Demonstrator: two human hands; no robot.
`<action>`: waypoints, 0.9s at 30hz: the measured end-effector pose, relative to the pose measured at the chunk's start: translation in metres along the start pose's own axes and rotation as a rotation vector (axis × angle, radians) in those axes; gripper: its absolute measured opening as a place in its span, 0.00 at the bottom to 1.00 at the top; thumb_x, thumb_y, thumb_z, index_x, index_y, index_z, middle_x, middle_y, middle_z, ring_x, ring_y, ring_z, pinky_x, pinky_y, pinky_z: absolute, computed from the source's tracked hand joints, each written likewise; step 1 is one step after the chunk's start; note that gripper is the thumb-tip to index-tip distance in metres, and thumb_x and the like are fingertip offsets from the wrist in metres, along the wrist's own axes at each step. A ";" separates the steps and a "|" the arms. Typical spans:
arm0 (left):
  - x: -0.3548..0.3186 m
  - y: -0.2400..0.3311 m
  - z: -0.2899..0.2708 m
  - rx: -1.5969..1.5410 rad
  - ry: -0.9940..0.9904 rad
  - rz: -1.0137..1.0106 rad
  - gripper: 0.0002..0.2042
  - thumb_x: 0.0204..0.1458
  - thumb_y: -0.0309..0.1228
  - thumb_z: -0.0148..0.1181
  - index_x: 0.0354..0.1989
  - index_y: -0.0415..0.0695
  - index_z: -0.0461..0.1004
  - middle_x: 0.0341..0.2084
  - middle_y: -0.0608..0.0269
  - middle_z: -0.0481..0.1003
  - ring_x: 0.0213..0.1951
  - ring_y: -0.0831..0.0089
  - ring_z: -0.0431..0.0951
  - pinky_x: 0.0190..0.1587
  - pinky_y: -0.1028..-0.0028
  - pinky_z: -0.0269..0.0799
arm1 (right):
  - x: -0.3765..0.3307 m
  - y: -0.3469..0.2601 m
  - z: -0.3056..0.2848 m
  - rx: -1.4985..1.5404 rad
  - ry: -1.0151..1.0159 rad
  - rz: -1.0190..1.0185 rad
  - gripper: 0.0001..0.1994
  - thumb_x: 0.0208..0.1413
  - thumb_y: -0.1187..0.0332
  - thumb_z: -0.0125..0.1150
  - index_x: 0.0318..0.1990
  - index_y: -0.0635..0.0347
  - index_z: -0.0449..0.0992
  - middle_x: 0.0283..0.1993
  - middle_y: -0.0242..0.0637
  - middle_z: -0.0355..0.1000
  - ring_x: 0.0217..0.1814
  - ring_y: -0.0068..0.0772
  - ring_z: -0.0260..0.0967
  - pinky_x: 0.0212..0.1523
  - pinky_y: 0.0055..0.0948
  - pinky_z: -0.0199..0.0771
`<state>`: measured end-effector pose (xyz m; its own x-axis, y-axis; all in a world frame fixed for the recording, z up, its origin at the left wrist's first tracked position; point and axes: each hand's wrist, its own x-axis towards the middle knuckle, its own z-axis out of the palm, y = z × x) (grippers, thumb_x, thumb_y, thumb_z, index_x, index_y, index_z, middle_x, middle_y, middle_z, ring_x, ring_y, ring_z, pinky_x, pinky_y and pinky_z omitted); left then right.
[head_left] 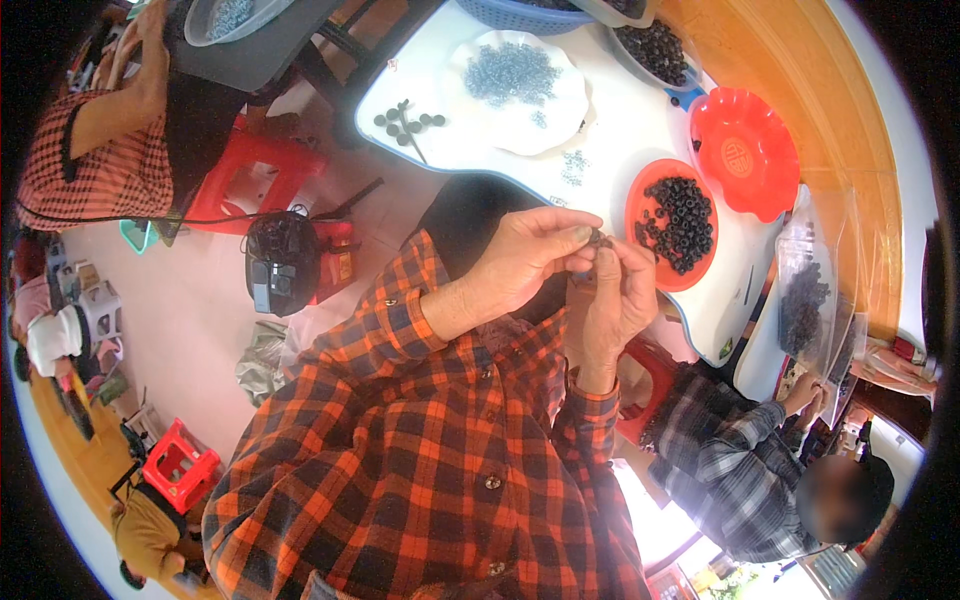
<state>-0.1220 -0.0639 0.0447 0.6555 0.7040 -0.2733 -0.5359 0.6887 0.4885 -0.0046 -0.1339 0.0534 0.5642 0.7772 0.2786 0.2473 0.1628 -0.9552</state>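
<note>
In front of my chest, above the table's near edge, my left hand [530, 255] and my right hand [622, 295] meet fingertip to fingertip. Both pinch a small dark piece [598, 240], mostly covered by the fingers, so its exact kind does not show. Just right of them an orange-red plate [635, 205] bears many small black rings [676, 222]. Farther off, a white scalloped plate [560, 125] carries a heap of small clear bluish pieces [510, 75]. Several more clear pieces [574, 168] lie loose on the white table [610, 140].
A red scalloped bowl [770, 170] stands beyond the ring plate, near a tub of black parts [652, 52]. Several black round parts [405, 124] lie at the table's left. A co-worker [730, 450] sits at right, another [100, 150] at left by a red stool [250, 170].
</note>
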 end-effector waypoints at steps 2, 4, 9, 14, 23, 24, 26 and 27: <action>0.000 0.001 0.000 0.005 0.000 0.007 0.13 0.61 0.24 0.56 0.52 0.31 0.73 0.40 0.55 0.78 0.39 0.72 0.79 0.45 0.75 0.80 | 0.000 0.000 0.001 -0.029 -0.007 -0.006 0.03 0.59 0.79 0.60 0.40 0.66 0.76 0.39 0.34 0.70 0.39 0.21 0.71 0.42 0.20 0.72; -0.001 0.001 0.001 0.010 0.000 0.015 0.13 0.61 0.24 0.56 0.52 0.31 0.73 0.40 0.55 0.77 0.38 0.72 0.79 0.45 0.75 0.80 | 0.000 0.001 0.002 -0.021 -0.006 -0.008 0.04 0.59 0.79 0.60 0.40 0.66 0.76 0.39 0.34 0.70 0.39 0.21 0.70 0.41 0.20 0.71; -0.001 0.002 0.002 0.039 0.009 0.035 0.13 0.60 0.22 0.56 0.52 0.31 0.74 0.40 0.55 0.78 0.39 0.72 0.80 0.45 0.75 0.80 | 0.001 0.002 0.003 -0.028 -0.005 -0.016 0.04 0.59 0.79 0.61 0.40 0.66 0.76 0.39 0.34 0.70 0.39 0.22 0.70 0.41 0.20 0.71; -0.001 0.003 0.003 0.078 0.023 0.042 0.12 0.60 0.22 0.56 0.51 0.32 0.74 0.41 0.54 0.78 0.38 0.72 0.80 0.45 0.76 0.81 | 0.003 0.003 0.002 -0.117 -0.005 -0.056 0.04 0.58 0.79 0.63 0.40 0.66 0.76 0.39 0.34 0.71 0.38 0.22 0.69 0.39 0.20 0.71; 0.001 0.002 0.002 0.150 0.031 0.069 0.11 0.60 0.21 0.56 0.50 0.32 0.75 0.40 0.55 0.79 0.38 0.74 0.80 0.44 0.76 0.80 | 0.003 0.005 0.003 -0.216 -0.007 -0.122 0.04 0.57 0.79 0.63 0.39 0.65 0.75 0.38 0.36 0.71 0.34 0.22 0.70 0.35 0.21 0.73; 0.001 0.002 0.002 0.173 0.034 0.075 0.11 0.60 0.21 0.55 0.50 0.33 0.75 0.40 0.55 0.79 0.38 0.74 0.80 0.44 0.76 0.80 | 0.003 0.006 0.004 -0.216 -0.007 -0.121 0.04 0.57 0.79 0.63 0.39 0.65 0.75 0.38 0.36 0.71 0.34 0.22 0.70 0.35 0.21 0.73; 0.001 0.001 0.000 0.221 0.033 0.086 0.11 0.61 0.21 0.55 0.50 0.33 0.75 0.40 0.55 0.79 0.38 0.74 0.80 0.44 0.76 0.80 | 0.001 0.009 0.005 -0.154 0.001 -0.101 0.05 0.57 0.79 0.63 0.39 0.66 0.75 0.37 0.36 0.71 0.33 0.22 0.71 0.34 0.20 0.74; 0.001 0.002 -0.001 0.270 0.032 0.099 0.11 0.61 0.21 0.55 0.49 0.33 0.76 0.39 0.56 0.79 0.38 0.74 0.80 0.44 0.76 0.80 | 0.002 0.010 0.006 -0.155 0.003 -0.099 0.05 0.57 0.79 0.63 0.39 0.66 0.75 0.37 0.36 0.71 0.33 0.22 0.71 0.34 0.20 0.74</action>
<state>-0.1223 -0.0619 0.0446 0.5879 0.7734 -0.2371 -0.4325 0.5482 0.7159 -0.0062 -0.1273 0.0442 0.5329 0.7605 0.3711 0.4202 0.1428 -0.8961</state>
